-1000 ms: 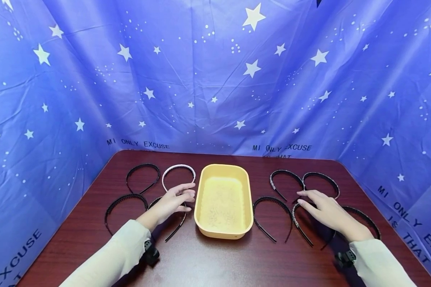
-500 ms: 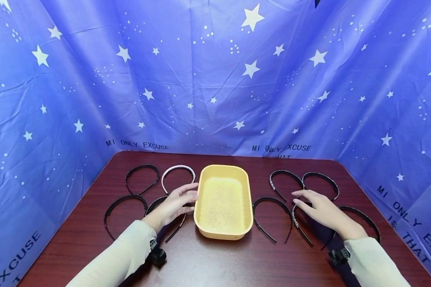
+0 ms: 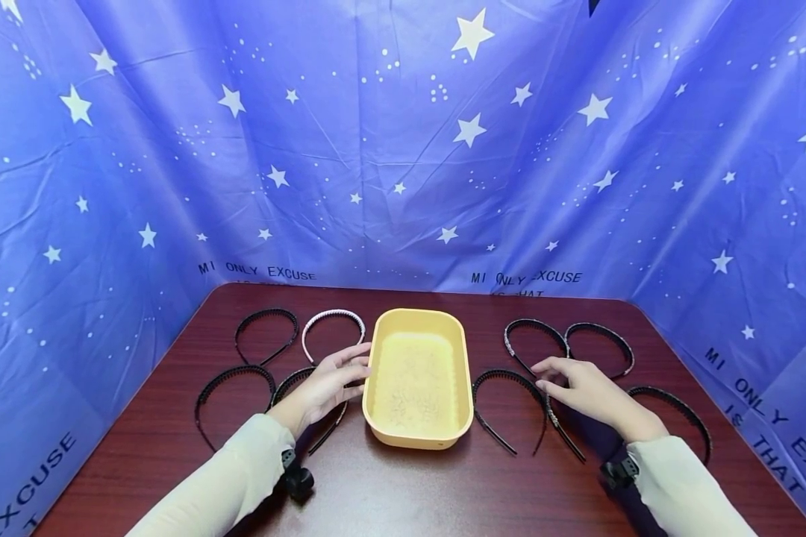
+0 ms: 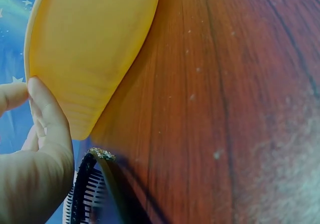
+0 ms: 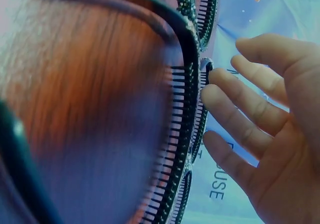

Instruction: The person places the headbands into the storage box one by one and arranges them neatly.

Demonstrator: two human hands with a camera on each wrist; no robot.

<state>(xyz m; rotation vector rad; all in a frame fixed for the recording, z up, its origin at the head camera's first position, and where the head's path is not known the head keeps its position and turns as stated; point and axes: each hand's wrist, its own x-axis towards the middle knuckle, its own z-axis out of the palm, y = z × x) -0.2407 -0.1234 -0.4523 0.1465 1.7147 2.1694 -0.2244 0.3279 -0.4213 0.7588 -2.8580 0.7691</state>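
A yellow plastic tub (image 3: 416,440) stands in the middle of the table. At its left side is my left hand (image 3: 325,386), fingers loosely extended and fingertips touching the tub wall near the rim; the left wrist view shows this contact too. Below that hand lies a black headband (image 4: 80,194) with comb teeth and glitter, partly hidden. My right hand (image 3: 587,391) hovers over the right group, fingers spread and relaxed, holding nothing. Under it is a dark glittery headband (image 3: 567,440), partly covered. The right wrist view shows the fingers (image 5: 235,114) apart from the toothed headband (image 5: 185,108).
Left of the tub lie a white headband (image 3: 333,313) and black headbands (image 3: 266,312), (image 3: 235,371). On the right are more dark headbands (image 3: 510,374), (image 3: 601,328), (image 3: 678,403). A blue star-printed cloth (image 3: 403,149) encloses the dark wooden table (image 3: 443,492).
My left hand has moved right until its fingertips reach the tub. The right hand has drifted left over the headbands. The tub and headbands look unmoved.
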